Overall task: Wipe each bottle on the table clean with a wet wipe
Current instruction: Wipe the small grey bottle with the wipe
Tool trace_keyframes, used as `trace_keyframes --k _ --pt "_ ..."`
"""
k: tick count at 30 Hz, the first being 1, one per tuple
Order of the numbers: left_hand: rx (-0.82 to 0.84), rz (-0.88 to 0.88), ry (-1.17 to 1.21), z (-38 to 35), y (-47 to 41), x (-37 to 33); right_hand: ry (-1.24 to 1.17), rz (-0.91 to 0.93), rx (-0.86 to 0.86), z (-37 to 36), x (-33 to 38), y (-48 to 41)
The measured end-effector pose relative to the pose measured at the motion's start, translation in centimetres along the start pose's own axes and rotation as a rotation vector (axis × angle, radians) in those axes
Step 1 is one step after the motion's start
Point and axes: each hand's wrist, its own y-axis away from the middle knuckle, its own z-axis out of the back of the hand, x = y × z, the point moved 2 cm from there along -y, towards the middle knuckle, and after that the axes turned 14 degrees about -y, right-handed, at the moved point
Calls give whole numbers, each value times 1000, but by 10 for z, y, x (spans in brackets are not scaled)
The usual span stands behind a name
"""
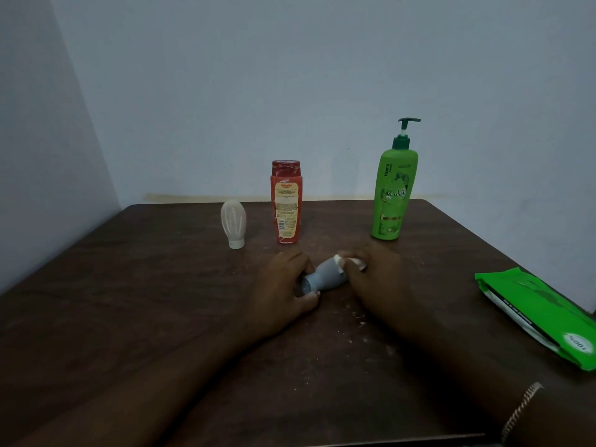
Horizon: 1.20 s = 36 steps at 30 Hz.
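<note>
A small grey bottle (325,276) lies on its side at the middle of the brown table (129,301), its cap end toward me. My left hand (283,285) grips the cap end. My right hand (371,275) holds a white wet wipe (346,260) against the bottle's far end. Behind them stand three bottles: a clear one (233,223) resting on its white cap, a red one (286,201), and a tall green pump bottle (394,185).
A green wet-wipe pack (535,314) lies at the table's right edge. Pale walls close in behind and to the left. White specks dot the tabletop near my right wrist. A bangle (522,411) circles my right forearm.
</note>
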Motion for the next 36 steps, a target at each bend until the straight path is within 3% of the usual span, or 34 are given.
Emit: trace_keyframes --k 4,7,12,16,19,25,29,36 --pt "-4 -22 0 -2 0 -1 -194 -317 -127 5 -20 -5" --pt "4 -18 2 -3 0 -1 -323 -343 -149 2 -17 -3" --pt "16 -11 1 -2 0 -1 -57 -75 -87 -3 4 -2" --pt "22 21 23 -2 0 -1 189 266 276 -13 22 7" --pt "39 32 47 -3 0 0 260 384 358 -14 24 11" --pt "34 8 23 -1 -1 2 199 65 71 -2 5 -9" --pt "29 -4 10 0 -1 3 119 -263 59 7 -18 -10" --pt "8 -15 15 -1 -1 4 -169 -291 -86 7 -13 -5"
